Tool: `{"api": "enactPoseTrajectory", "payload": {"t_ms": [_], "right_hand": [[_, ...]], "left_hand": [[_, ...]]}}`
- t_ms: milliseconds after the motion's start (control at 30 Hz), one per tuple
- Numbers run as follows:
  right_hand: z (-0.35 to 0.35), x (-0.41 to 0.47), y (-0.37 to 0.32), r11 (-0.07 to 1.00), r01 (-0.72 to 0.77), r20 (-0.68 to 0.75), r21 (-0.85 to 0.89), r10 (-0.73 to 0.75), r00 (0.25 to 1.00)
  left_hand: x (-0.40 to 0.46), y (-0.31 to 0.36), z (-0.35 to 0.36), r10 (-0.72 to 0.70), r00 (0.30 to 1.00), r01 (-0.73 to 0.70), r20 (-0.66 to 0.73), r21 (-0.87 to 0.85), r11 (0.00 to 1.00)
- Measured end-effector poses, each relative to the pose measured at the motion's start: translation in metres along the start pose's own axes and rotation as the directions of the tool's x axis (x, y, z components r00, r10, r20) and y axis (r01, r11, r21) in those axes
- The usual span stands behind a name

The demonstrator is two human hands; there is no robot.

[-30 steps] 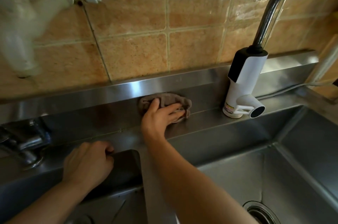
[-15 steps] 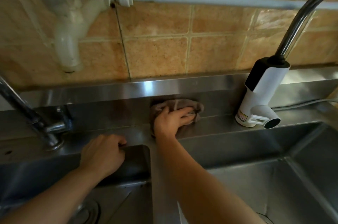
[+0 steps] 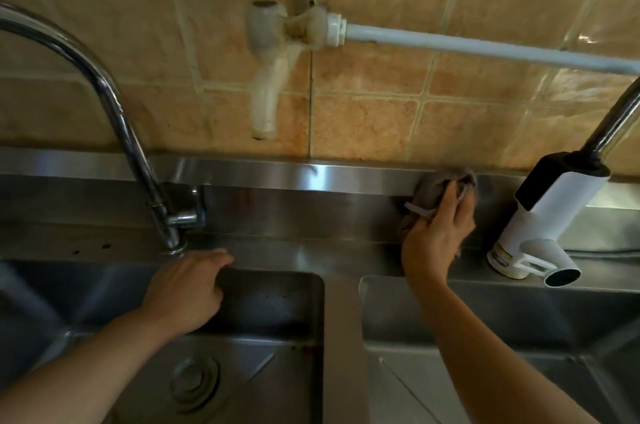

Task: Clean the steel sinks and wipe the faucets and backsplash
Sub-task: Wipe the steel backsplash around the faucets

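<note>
My right hand point(image 3: 437, 236) presses a brown-grey cloth point(image 3: 429, 193) against the steel backsplash point(image 3: 304, 205), just left of the white electric faucet point(image 3: 540, 219). My left hand point(image 3: 188, 288) rests on the back rim of the left steel sink point(image 3: 270, 371), fingers curled over the edge, holding nothing. A chrome gooseneck faucet point(image 3: 138, 150) stands behind that hand. The right steel sink point(image 3: 519, 319) lies below my right forearm. A steel divider point(image 3: 341, 337) separates the two basins.
An off-white wall tap point(image 3: 268, 73) and a pale horizontal pipe point(image 3: 485, 49) sit on the orange tiled wall point(image 3: 381, 112). The left sink's drain strainer point(image 3: 195, 380) shows between my arms. A thin cable point(image 3: 602, 252) runs along the ledge behind the white faucet.
The view has swung left, bringing the chrome faucet and left sink into sight. My right hand slid the cloth rightward and up the backsplash, closer to the white faucet. My left hand stays on the rim.
</note>
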State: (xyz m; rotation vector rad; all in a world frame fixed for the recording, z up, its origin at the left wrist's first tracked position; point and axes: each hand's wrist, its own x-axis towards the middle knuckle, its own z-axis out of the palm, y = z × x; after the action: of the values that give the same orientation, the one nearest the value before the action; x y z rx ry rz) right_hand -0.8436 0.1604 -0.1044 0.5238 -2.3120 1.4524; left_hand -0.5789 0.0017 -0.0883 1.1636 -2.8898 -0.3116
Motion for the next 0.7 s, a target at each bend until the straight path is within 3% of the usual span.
{"api": "enactPoseTrajectory", "payload": {"t_ms": [133,267,367,433,533,567,600,633,700], "right_hand": [[0.025,-0.014,0.006,0.970,0.194,0.040,-0.149,-0.190,0.981],[0.071,-0.035,-0.021,0.848,0.499,0.085,-0.179,-0.492,0.867],[0.093,-0.052,-0.043,0.763,0.612,0.149,-0.209,-0.594,0.791],[0.106,-0.066,-0.063,0.621,0.749,0.284,-0.230,-0.694,0.662],[0.115,-0.066,-0.081,0.327,0.921,0.481,-0.210,-0.786,0.389],[0.113,-0.057,-0.079,0.279,0.937,0.513,-0.209,-0.785,0.348],[0.106,-0.047,-0.072,0.267,0.936,0.523,-0.228,-0.777,0.350],[0.097,-0.038,-0.065,0.301,0.917,0.507,-0.262,-0.765,0.396],[0.077,-0.029,-0.050,0.462,0.816,0.421,-0.348,-0.701,0.576]], "left_hand": [[-0.005,-0.018,0.010,0.007,1.000,-0.008,-0.020,-0.025,1.000],[0.001,-0.027,0.012,0.053,0.995,-0.054,-0.079,-0.014,0.998],[0.003,-0.032,0.014,0.071,0.994,-0.072,-0.083,-0.017,0.997],[0.004,-0.034,0.014,0.084,0.992,-0.085,-0.089,-0.004,0.996],[0.003,-0.040,0.014,0.159,0.982,-0.163,-0.106,-0.031,0.986],[0.001,-0.044,0.013,0.193,0.975,-0.201,-0.113,-0.060,0.978],[-0.002,-0.051,0.012,0.216,0.968,-0.228,-0.125,-0.092,0.969],[-0.006,-0.061,0.011,0.215,0.964,-0.234,-0.155,-0.122,0.964],[-0.012,-0.083,0.008,0.153,0.961,-0.193,-0.232,-0.161,0.968]]}}
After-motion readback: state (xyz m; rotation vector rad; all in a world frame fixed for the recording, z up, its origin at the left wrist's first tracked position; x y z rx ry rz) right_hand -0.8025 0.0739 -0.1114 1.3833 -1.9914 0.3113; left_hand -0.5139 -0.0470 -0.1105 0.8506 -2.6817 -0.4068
